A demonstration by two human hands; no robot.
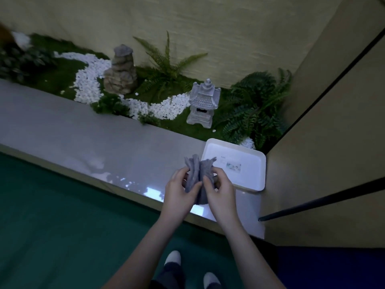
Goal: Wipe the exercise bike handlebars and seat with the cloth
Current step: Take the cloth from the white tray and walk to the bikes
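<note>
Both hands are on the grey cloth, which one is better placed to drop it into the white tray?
Probably the right. The right hand pinches the cloth on the side beside the white tray; the left hand, also gripping it, would have to cross over.

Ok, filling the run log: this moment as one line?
left hand + right hand: grip grey cloth | above: ledge | nearby: white tray | bike: not in view

Indoor decorative corner, lobby-like: garden bed with stone lantern, white pebbles, ferns, beside green carpet.
</note>
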